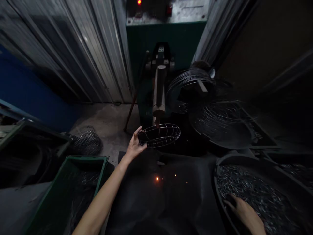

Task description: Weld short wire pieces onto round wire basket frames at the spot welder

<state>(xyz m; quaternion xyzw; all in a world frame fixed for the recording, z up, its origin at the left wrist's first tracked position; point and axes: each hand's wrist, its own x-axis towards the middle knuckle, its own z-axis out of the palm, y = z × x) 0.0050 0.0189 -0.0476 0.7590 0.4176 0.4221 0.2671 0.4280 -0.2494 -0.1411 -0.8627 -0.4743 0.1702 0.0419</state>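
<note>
My left hand (135, 145) is closed on the left side of a round wire basket frame (171, 141), with its thumb and fingers around the rim. The frame is tilted under the welding machine's electrode arm (159, 91), whose lower tip reaches inside the ring. Low on the right, my right hand (244, 210) lies over a dark tub (216, 178) filled with short metal wire pieces (259, 192). Thumb and fingers look apart at the pieces, and something dark covers a fingertip. Bright sparks (157, 178) glow over a dark sheet (168, 202) between my arms.
A green crate (86, 157) with wire pieces stands left, with a wire bundle (88, 140) behind it. Wire rings (193, 76) hang right of the machine (166, 36); more rings (220, 117) lie below. A metal rod (133, 104) leans at the machine's left.
</note>
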